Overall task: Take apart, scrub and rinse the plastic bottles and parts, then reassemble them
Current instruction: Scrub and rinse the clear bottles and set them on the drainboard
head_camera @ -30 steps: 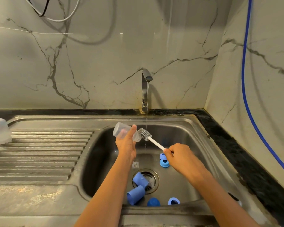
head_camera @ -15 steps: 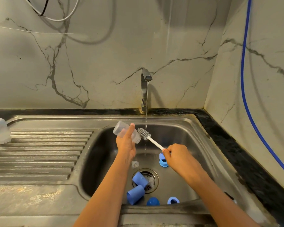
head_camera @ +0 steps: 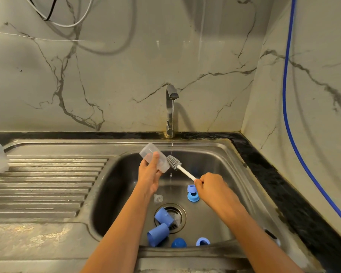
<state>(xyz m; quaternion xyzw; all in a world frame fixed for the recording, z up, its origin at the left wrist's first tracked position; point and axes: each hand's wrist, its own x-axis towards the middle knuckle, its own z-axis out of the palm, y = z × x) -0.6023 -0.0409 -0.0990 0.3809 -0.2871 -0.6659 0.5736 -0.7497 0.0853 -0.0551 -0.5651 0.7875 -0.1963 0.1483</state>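
Water runs thin from the tap (head_camera: 171,94) into the sink (head_camera: 225,172). I see the left hand (head_camera: 149,175) wrapped round the clear bottle (head_camera: 153,156), held tilted above the sink. The right hand (head_camera: 212,186) grips the white handle of the brush (head_camera: 182,170), its grey head right at the bottle's mouth. Down by the drain (head_camera: 178,211) lie blue parts (head_camera: 158,234).

- Left hand (head_camera: 148,175): raised, back toward the camera, thumb and fingers curled round a clear bottle (head_camera: 147,152); bare forearm reaching forward from lower centre.
- Right hand (head_camera: 212,186): fisted round the handle of a brush (head_camera: 182,170); bare forearm angled in from lower right.
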